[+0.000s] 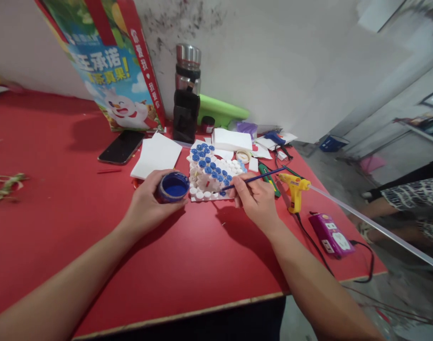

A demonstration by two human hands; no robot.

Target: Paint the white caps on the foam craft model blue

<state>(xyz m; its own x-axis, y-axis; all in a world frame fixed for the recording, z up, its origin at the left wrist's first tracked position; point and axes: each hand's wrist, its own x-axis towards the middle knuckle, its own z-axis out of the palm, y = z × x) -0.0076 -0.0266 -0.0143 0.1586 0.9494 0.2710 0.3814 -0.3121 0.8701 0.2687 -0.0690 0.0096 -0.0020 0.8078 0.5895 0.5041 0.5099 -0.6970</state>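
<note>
My left hand [148, 196] is wrapped round a small jar of blue paint [174, 185], its open top tipped toward me. In my right hand [255, 199] a thin blue paintbrush [259, 177] is pinched, its tip pointing left and down. The tip is at the front edge of a model covered in white round caps [204, 194]. Many caps along the model's upper part are painted blue [210, 166], while others at the front and right are white. Whether the tip touches a cap I cannot tell.
A yellow glue gun [293, 189] with a long glue stick lies right, near a purple power strip [332, 234] and a green cutter [269, 180]. Behind stand a bottle [187, 94] and a printed bag [117, 71]. A phone [121, 147] lies left; a person's legs [390, 201] show right.
</note>
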